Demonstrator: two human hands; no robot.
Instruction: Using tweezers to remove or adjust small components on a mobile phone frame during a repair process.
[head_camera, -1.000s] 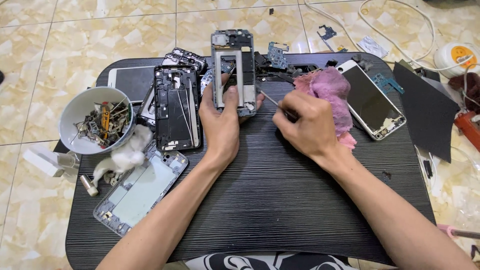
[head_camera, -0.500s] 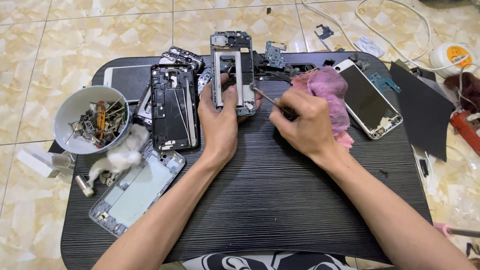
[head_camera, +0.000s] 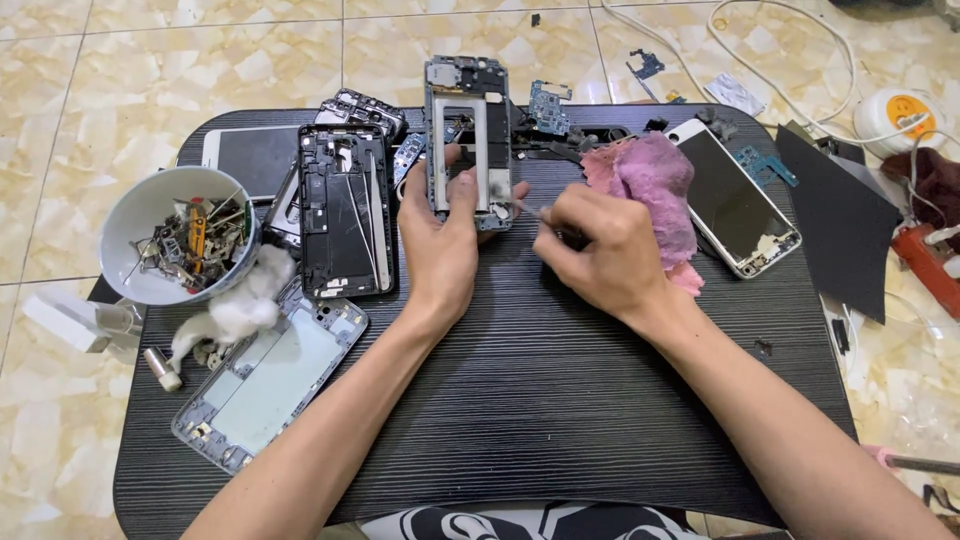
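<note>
Head view: left hand still grips phone frame; right hand unmoved.

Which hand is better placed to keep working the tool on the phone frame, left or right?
Right. The right hand already grips the thin tool, tip at the frame. The left hand steadies the frame.

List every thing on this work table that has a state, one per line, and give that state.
Phone frame: stripped open, held upright by the left hand.
Thin tool: gripped in the right hand, tip at the frame.
Black phone shell: opened, lying flat.
White phone: screen up, dark.
Bowl: holding small metal parts.
Pink cloth: crumpled.
</note>
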